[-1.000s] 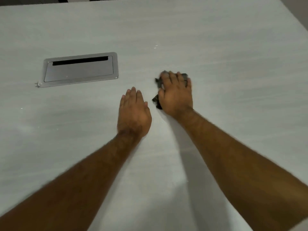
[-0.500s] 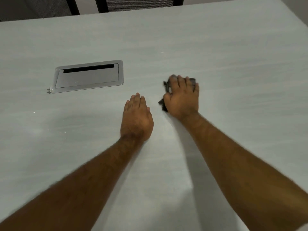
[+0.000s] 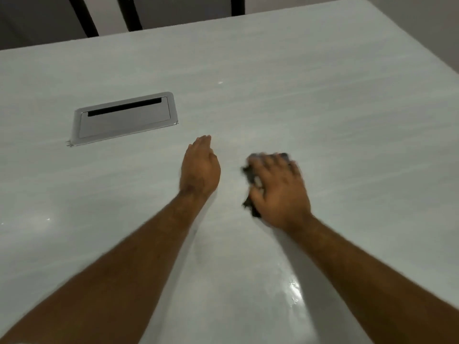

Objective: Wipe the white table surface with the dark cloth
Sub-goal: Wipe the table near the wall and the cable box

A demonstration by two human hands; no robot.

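Plainly, no brand, label or writing can be read anywhere in the head view. The right hand (image 3: 279, 192) lies palm-down on the dark cloth (image 3: 249, 176), fingers spread and fairly straight, pressing it flat against the white surface (image 3: 347, 120) rather than curling round it; the hand is motion-blurred. Crumpled black edges of the cloth show past the thumb side and the fingertips. Compared with half a second ago, this hand and the cloth sit further toward the right edge, so the gap to the left hand (image 3: 200, 167) has widened. The left hand rests on the surface with straight fingers close together, its grip open and holding nothing, as before. The cloth lies around the middle of the surface, to the right of the left hand. Faint horizontal streaks run across the matte top, and a glossy sheen shows near the front edge. A rectangular grey metal cable hatch (image 3: 124, 118) with rounded corners and a dark slot is set flush toward the far left corner. Dark chair frames (image 3: 83, 16) stand beyond the far edge.
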